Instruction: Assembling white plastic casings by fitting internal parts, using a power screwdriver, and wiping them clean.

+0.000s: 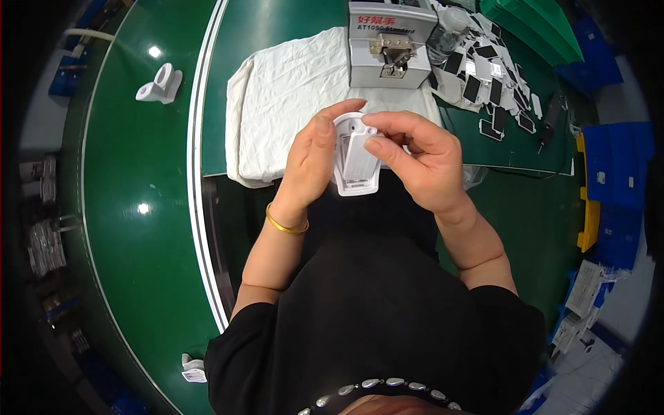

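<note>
Between my two hands, above the near edge of the table, is a white plastic housing with its hollow side up. My left hand holds it by its left side, thumb and fingers closed around the edge. A smaller flat white plastic piece lies tilted over the recess of the housing. With thumb and forefinger my right hand pinches the upper right end of this piece. Whether it is seated in the housing or only resting there, I cannot tell.
A white cloth covers part of the green table, and a grey machine stands at its back. Right of it lie a clear jar, a pile of small display modules and an electric screwdriver. Leftward, a white part rests on a green belt.
</note>
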`<state>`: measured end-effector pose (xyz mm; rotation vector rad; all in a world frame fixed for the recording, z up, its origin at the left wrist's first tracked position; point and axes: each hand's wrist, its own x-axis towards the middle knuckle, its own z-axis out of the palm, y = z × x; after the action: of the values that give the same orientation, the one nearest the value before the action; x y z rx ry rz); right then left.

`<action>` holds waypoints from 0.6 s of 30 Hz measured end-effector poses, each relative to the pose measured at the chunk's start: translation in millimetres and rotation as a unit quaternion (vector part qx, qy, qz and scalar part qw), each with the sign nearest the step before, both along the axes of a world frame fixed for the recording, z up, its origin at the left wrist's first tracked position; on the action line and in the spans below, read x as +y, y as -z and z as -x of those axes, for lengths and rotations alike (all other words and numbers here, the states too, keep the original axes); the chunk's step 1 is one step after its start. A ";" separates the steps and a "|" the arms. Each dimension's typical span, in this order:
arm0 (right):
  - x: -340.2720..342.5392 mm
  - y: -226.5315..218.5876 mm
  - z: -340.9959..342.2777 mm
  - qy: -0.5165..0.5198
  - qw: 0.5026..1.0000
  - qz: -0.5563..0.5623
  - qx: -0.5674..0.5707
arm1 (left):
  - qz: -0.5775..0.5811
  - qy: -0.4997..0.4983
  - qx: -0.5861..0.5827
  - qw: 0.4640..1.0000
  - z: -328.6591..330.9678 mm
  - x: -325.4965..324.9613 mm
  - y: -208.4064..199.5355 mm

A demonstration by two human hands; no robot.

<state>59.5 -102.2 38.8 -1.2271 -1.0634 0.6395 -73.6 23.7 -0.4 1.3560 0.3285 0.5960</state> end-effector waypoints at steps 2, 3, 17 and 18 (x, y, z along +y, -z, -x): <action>0.2 -2.3 3.2 0.007 0.999 0.040 -0.032 | 0.003 0.003 0.001 1.000 1.4 1.5 1.9; 0.4 -3.0 3.3 0.004 0.999 0.043 -0.031 | 0.001 0.008 0.002 1.000 1.9 2.2 3.7; 3.9 24.6 -2.2 -0.072 0.977 0.074 0.187 | 0.021 0.017 -0.021 0.999 4.6 -3.4 -0.8; 4.6 25.6 -2.7 -0.071 0.977 0.074 0.187 | 0.042 0.053 -0.016 0.998 6.0 -3.5 -1.7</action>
<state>62.2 -97.7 13.2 -1.1056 -0.8006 1.0319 -79.6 20.2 1.3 1.2732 0.2509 0.5087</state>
